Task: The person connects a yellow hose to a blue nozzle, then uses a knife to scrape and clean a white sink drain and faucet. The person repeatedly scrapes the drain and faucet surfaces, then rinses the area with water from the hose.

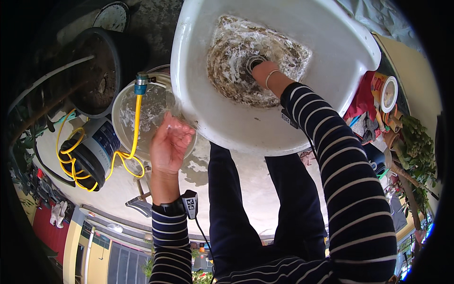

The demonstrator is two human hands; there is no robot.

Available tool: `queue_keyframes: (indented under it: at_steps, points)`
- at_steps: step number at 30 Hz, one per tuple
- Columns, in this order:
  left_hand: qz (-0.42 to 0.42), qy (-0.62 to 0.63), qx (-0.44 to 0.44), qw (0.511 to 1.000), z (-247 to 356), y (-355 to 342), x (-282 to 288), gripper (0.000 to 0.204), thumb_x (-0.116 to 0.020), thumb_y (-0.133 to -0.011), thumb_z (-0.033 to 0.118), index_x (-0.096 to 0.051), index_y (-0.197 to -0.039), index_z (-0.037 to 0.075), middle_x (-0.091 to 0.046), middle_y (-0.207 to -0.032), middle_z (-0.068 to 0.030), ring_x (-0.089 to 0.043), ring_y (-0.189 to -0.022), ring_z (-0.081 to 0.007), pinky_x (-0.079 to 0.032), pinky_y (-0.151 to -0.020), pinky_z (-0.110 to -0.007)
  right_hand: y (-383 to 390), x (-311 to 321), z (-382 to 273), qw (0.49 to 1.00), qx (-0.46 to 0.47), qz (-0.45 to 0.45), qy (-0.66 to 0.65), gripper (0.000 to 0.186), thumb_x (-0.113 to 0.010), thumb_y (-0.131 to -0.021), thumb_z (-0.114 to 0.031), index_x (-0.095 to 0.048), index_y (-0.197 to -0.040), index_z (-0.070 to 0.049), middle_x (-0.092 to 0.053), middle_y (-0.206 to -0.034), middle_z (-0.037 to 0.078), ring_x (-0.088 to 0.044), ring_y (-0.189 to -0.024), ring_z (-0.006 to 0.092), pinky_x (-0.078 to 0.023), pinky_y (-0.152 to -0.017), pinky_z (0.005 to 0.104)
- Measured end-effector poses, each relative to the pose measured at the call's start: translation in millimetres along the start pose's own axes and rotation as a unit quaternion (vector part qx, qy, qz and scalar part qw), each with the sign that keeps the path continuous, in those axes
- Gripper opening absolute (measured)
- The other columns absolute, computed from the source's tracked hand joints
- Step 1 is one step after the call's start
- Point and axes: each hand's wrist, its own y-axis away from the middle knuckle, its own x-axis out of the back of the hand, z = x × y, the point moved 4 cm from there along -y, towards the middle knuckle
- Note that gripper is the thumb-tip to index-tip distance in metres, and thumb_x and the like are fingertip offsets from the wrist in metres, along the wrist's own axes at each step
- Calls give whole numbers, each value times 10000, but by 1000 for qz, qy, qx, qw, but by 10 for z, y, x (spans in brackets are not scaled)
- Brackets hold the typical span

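A large white basin fills the upper middle, its floor covered by a brown and white crusted patch. In the middle of that patch sits a round, dark drain fitting with a pale metal rim. My right hand reaches in from the right, its fingers closed at the fitting's edge; the fingertips are partly hidden. To the left of the basin, my left hand is palm up with loosely curled fingers, wet and holding nothing. It overlaps the near rim of a pale bucket of cloudy water.
A yellow hose with a blue-green connector hangs over the bucket. Farther left are a dark planter with soil and a black-lidded container wrapped in hose. A tub, cloths and plants crowd the right.
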Motion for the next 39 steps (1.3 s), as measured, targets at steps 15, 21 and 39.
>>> queue_keyframes:
  at_steps: [15, 21, 39]
  points:
    - [3, -306, -42, 951, -76, -160, -1142, 469, -481, -1060, 311, -529, -1372, -36, -553, -1408, -209, -511, -1339, -277, -360, -1136, -372, 20, -144, -10, 997, 56, 16, 50, 129, -643, -882, -64, -767, -916, -52, -738, -895, 134, -709, -826, 308, -598, -667, 430]
    - [-41, -343, -130, 929, -39, -48, -1022, 477, -486, -1054, 320, -539, -1343, -56, -587, -1355, -235, -558, -1293, -306, -402, -1114, -404, -37, -185, -30, 987, 140, -5, 78, 94, -665, -864, -60, -756, -841, -53, -727, -845, 128, -698, -784, 309, -592, -636, 443]
    - [421, -40, -97, 901, -45, -239, 1760, 94, -563, -992, 125, -606, -987, 42, -648, -938, -66, -619, -830, -163, -547, -732, -306, 32, -44, 61, 976, 173, 86, 104, 80, -690, -774, -60, -758, -813, -77, -733, -818, 131, -718, -784, 337, -580, -644, 452]
